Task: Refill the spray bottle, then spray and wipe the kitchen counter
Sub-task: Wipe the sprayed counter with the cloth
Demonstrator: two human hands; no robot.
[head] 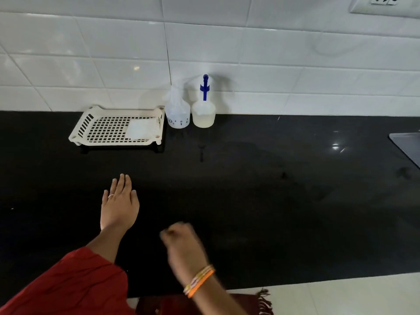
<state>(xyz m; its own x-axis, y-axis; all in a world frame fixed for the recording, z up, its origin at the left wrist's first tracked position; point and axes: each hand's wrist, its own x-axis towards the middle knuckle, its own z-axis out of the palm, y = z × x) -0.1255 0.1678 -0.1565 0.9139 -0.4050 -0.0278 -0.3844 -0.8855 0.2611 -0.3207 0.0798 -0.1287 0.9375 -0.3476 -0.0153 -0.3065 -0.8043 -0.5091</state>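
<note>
Two translucent bottles stand against the tiled wall at the back of the black counter (284, 201). The right one is a spray bottle (203, 114) with a blue trigger head and pale liquid inside. The left bottle (177, 112) is whitish with small printed marks. A folded white cloth (138, 130) lies in a cream slotted tray (91, 127) to their left. My left hand (119, 203) lies flat on the counter, fingers straight, well in front of the tray. My right hand (181, 242) hovers blurred near the front edge, fingers curled, holding nothing that I can see.
A grey flat edge, perhaps a hob or sink (406, 146), shows at the far right. A wall socket (386, 3) sits at the top right. A dark red fringed cloth (261, 303) hangs below the counter's front edge over the pale floor.
</note>
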